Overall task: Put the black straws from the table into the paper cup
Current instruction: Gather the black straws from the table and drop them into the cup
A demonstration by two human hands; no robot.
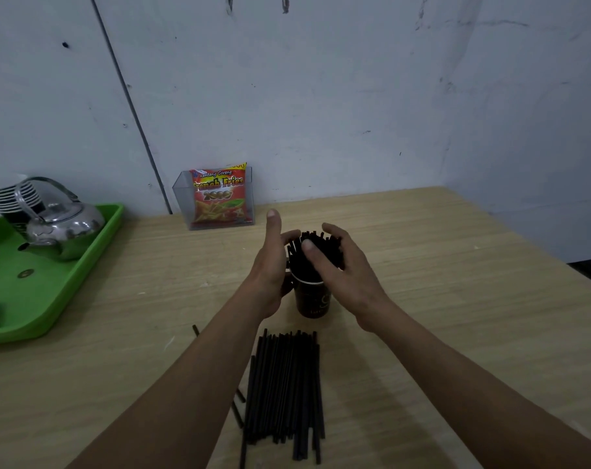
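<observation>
Loose straws [284, 394]; R hand [341, 265] grips bundle [323, 243].

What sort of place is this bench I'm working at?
Probably a small drinks or snack stall's prep corner: a metal kettle and stacked cups on a green tray, a French Fries snack packet in a clear holder, and black straws standing in a paper cup.

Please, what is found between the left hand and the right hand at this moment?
In the head view, the black straws standing in the paper cup lie between the left hand and right hand.
</observation>
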